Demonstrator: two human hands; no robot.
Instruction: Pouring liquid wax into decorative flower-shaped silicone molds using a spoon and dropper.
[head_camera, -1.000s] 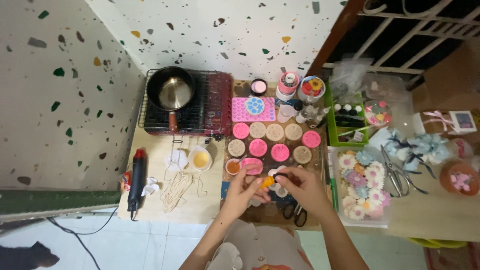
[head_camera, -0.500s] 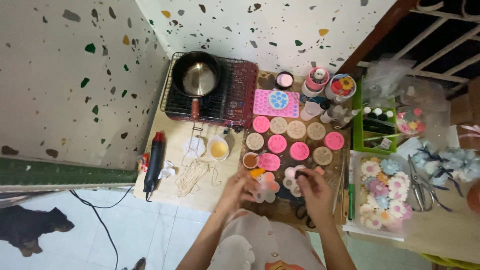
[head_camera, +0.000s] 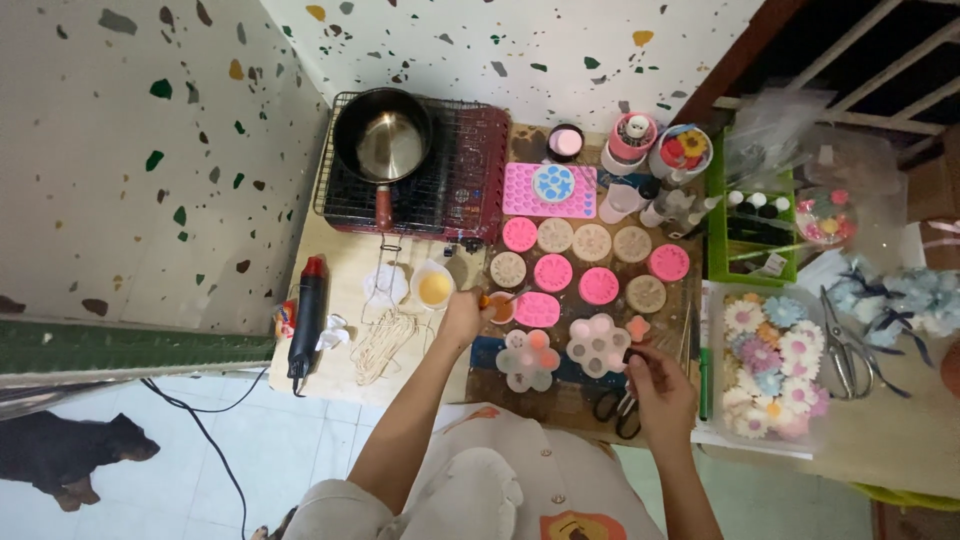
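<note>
left hand is closed around a thin stick tool whose tip sits in a small cup of orange liquid, just left of a pink oblong silicone mould. right hand is low on the wooden table, fingers pinched together on a small dark object; too small to tell what it is. it sits just right of a clear flower-shaped mould, with black-handled scissors touching its left side. a second clear flower mould with an orange centre lies between the 2 hands. round pink and tan moulds sit in 2 rows beyond them. far left: black heat gun with red tip, white cup of yellow wax. back: black saucepan on a wire rack. right: tray of pastel flower pieces.
</note>
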